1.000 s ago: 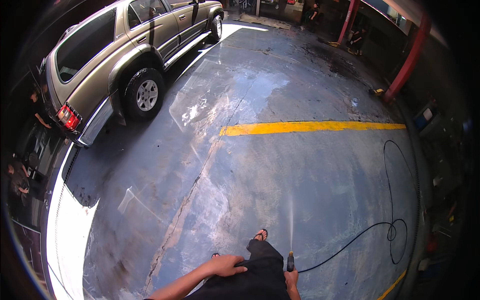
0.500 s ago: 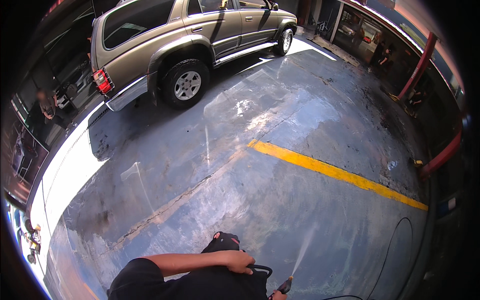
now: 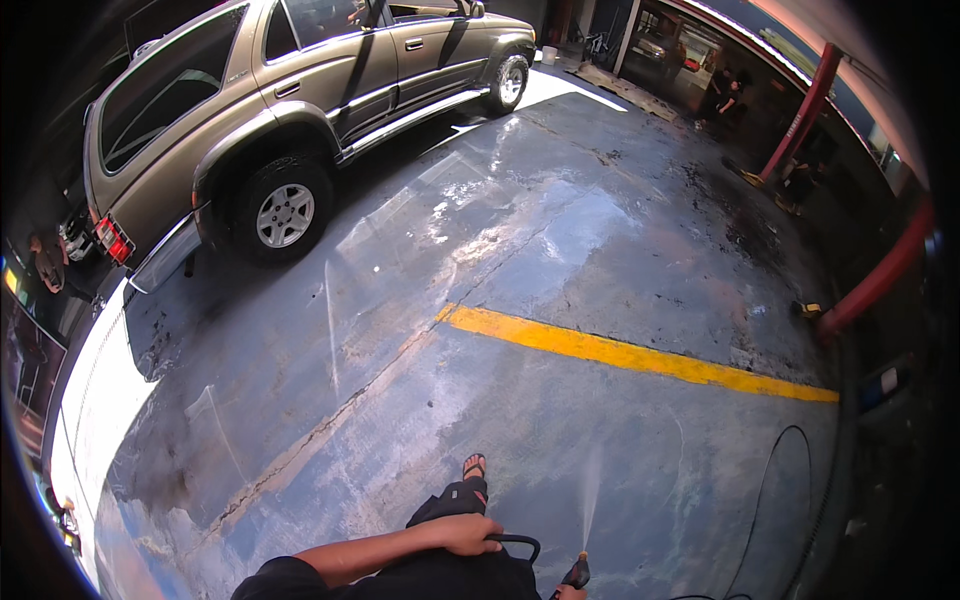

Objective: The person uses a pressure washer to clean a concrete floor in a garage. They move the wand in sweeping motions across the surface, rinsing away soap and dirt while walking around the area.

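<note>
In my right hand (image 3: 569, 593), at the lower edge, is a black spray gun (image 3: 577, 572) with an orange-yellow tip. A thin white fan of water (image 3: 591, 495) leaves the tip toward the floor ahead. My left hand (image 3: 470, 534) reaches across my body, its fingers closed round a black hose (image 3: 524, 541) that curves down beside the gun. Where the hose meets the gun is hidden below. Under my hands is the wet blue-grey concrete floor (image 3: 540, 430). My sandalled foot (image 3: 474, 466) shows just ahead of my left hand.
A tan SUV (image 3: 330, 100) stands at the far left. A yellow painted stripe (image 3: 620, 352) crosses the floor. Hose loops (image 3: 775, 480) lie at right, near red posts (image 3: 880, 270). People stand at the far right (image 3: 728, 97) and far left (image 3: 48, 262).
The view has turned, so the SUV and yellow stripe sit further left. My foot has come into sight. Both hands keep their holds, and water still sprays from the gun.
</note>
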